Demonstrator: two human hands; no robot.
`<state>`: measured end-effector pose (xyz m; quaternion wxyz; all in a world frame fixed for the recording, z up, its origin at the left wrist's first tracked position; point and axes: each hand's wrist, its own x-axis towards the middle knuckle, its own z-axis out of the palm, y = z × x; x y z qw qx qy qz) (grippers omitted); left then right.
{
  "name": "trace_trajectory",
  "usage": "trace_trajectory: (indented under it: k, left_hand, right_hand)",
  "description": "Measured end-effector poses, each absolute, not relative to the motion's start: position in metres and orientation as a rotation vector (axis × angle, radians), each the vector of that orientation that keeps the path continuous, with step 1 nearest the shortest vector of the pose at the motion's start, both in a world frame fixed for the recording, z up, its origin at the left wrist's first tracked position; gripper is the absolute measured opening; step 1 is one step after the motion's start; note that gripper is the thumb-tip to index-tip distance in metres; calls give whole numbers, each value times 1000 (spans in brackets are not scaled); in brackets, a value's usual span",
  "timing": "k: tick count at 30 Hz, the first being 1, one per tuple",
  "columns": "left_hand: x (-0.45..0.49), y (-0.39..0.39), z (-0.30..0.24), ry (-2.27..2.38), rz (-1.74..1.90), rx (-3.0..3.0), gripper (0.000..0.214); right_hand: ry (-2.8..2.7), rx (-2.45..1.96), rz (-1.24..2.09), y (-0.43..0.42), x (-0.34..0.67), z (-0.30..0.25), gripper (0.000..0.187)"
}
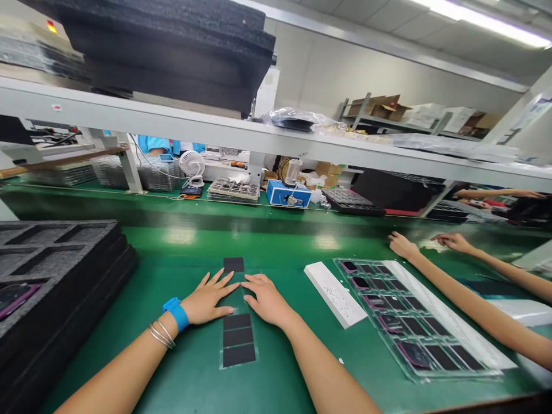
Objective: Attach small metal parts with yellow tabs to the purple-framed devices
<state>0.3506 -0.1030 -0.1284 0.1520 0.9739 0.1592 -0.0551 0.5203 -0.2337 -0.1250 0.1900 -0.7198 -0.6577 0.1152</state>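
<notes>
My left hand (pixel 209 299) and my right hand (pixel 267 300) lie flat on the green mat, fingertips almost meeting. Under and between them runs a clear film strip (pixel 238 339) carrying several black rectangular pads, and both hands touch it. My hands cover its middle part. A blue wristband (pixel 176 313) and silver bangles (pixel 161 335) circle my left wrist. To the right stands a clear tray (pixel 409 322) of dark rectangular pieces and purple-edged parts, with a white plastic strip (pixel 334 293) beside it.
A stack of black foam trays (pixel 56 276) fills the left side. A co-worker's two hands (pixel 425 242) reach in beyond the clear tray. A white shelf (pixel 215 118) crosses overhead, with a blue tester (pixel 288 194), a small fan and trays behind.
</notes>
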Motion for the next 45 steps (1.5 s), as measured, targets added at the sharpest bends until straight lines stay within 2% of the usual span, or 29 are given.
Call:
trace_trajectory:
  k: [45]
  left_hand:
    - [350,-101,-130,458,-177,2834,65]
  right_hand:
    - [-1881,-2021,325,-236,521,-123,44]
